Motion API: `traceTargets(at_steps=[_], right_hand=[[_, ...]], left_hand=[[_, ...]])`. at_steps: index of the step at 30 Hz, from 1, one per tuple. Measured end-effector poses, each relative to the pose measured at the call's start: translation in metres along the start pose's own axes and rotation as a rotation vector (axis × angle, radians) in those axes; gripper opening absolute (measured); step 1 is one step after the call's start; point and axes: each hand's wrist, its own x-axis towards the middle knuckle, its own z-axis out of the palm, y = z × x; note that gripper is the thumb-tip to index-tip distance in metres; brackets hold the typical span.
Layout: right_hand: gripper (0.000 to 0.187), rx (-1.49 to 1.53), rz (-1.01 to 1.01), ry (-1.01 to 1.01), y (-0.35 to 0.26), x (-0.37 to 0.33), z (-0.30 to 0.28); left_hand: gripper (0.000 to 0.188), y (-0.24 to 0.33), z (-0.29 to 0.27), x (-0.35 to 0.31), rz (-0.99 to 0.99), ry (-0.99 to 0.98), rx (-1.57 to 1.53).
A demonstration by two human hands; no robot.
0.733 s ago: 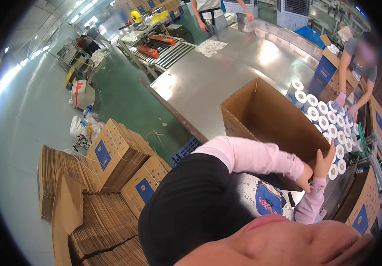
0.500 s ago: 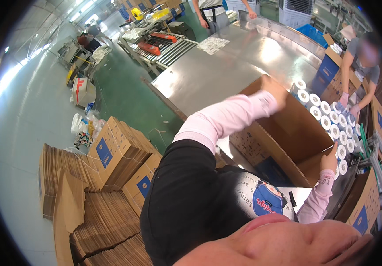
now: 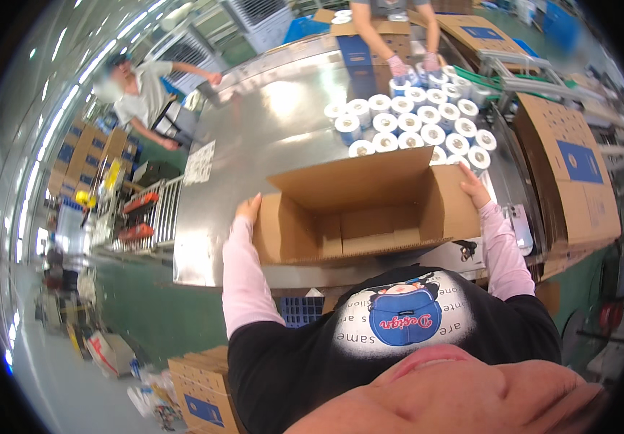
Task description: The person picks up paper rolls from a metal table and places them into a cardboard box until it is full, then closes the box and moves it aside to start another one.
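An open cardboard box [image 3: 359, 179] stands in front of me at the near edge of the metal table, its flaps raised and nothing visible inside. My left hand [image 3: 250, 207] grips the left end flap, fingers wrapped over its edge. On the opposite end, my right hand [image 3: 475, 186] is closed round the right flap. Just beyond the box, many upright white rolls [image 3: 386, 142] with blue sides crowd together on the tabletop. Across the table, a co-worker's gloved hands [image 3: 415, 66] rest among the farthest rolls.
The shiny metal table [image 3: 254, 137] extends away to the left. A flattened-looking tall carton [image 3: 569, 170] stands at the right, near a phone [image 3: 520, 230]. Another person [image 3: 145, 101] leans on the table's left side, beside a roller conveyor [image 3: 149, 224]. Folded cartons [image 3: 203, 394] lie low left.
My view has swung round to face the table. My left hand, blurred over the box earlier, now holds its left flap; my right hand has come onto the right flap.
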Motion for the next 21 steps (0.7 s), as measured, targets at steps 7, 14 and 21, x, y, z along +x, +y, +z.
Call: traceTargets(at_steps=[7, 14, 21], right_hand=[[0.041, 0.151, 0.209, 0.108, 0.082, -0.039, 0.020], [0.039, -0.946, 0.054, 0.271, -0.019, 0.019, 0.029], [0.050, -0.827, -0.310, 0.353, -0.034, 0.018, 0.053]], left_hand=[[0.038, -0.022, 0.155, -0.098, 0.211, -0.102, -0.397], [0.028, 0.034, 0.067, -0.081, 0.440, 0.140, -0.563], [0.022, 0.113, 0.102, -0.106, 0.431, 0.101, -0.667]])
